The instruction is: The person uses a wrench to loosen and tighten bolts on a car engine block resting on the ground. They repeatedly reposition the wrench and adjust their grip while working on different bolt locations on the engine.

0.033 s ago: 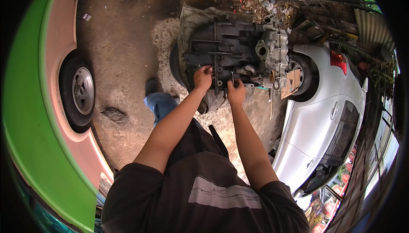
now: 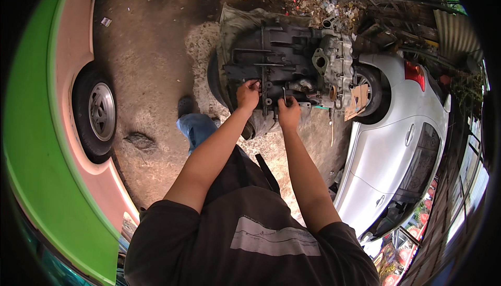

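Looking mostly black, the engine [image 2: 289, 56] is ribbed — silvery at right.

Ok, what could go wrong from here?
1. The bare left hand and right hand work close against the dark casing; its ribs or edges could nick them.
2. The thin metal piece by the right hand could slip down among the parts.
3. The port on the pale casting looks uncovered, with litter nearby; grit might get in.
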### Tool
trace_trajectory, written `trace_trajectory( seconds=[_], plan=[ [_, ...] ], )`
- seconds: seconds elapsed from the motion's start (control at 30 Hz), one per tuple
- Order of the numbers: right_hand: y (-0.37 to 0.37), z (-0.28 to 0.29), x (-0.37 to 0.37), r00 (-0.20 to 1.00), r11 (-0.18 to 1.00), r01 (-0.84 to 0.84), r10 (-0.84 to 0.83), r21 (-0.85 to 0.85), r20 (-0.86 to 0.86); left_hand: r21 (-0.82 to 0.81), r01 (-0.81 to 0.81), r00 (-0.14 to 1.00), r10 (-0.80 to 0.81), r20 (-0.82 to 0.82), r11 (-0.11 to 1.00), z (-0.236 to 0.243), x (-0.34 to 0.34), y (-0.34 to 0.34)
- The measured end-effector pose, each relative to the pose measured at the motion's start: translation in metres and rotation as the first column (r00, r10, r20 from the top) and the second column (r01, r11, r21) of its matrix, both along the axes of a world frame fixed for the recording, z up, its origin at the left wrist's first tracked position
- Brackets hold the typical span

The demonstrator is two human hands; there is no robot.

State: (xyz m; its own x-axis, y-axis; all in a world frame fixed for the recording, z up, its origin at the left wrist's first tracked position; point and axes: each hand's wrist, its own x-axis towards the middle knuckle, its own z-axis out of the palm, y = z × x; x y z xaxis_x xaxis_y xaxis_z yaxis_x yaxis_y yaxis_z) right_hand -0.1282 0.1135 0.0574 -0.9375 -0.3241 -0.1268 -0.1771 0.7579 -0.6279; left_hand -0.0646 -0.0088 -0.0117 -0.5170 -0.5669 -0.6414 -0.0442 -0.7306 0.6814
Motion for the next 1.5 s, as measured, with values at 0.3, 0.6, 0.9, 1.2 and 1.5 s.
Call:
trace_trajectory(
  seconds=[0.3, 0.6, 0.9, 1.2, 1.5],
  plan=[
    [-0.010, 0.008, 0.000, 1.000, 1.000, 0.019, -0.019, 0.005, -0.006, 0.064, -0.069, 0.994, 0.074, -0.074, 0.996, -0.003, -0.018, -0.023],
    [-0.009, 0.004, -0.003, 0.998, 0.999, 0.048, -0.048, -0.010, 0.043, 0.062, -0.155, 0.982, 0.161, -0.098, 0.986, 0.002, -0.027, -0.030],
    [-0.011, 0.003, -0.001, 0.999, 0.999, 0.041, -0.041, -0.036, -0.009, -0.064, 0.016, 0.997, -0.021, -0.075, 0.998, 0.004, -0.007, -0.020],
    [-0.018, 0.006, 0.016, 0.994, 0.999, 0.046, -0.047, -0.012, -0.100, 0.068, 0.132, 0.991, -0.130, -0.021, 0.989, -0.018, 0.080, -0.040],
    [-0.051, -0.013, 0.066, 0.982, 0.851, 0.184, -0.141, 0.492, -0.122, 0.070, 0.290, 0.952, -0.295, 0.085, 0.955, -0.035, 0.126, -0.171]
  ],
)
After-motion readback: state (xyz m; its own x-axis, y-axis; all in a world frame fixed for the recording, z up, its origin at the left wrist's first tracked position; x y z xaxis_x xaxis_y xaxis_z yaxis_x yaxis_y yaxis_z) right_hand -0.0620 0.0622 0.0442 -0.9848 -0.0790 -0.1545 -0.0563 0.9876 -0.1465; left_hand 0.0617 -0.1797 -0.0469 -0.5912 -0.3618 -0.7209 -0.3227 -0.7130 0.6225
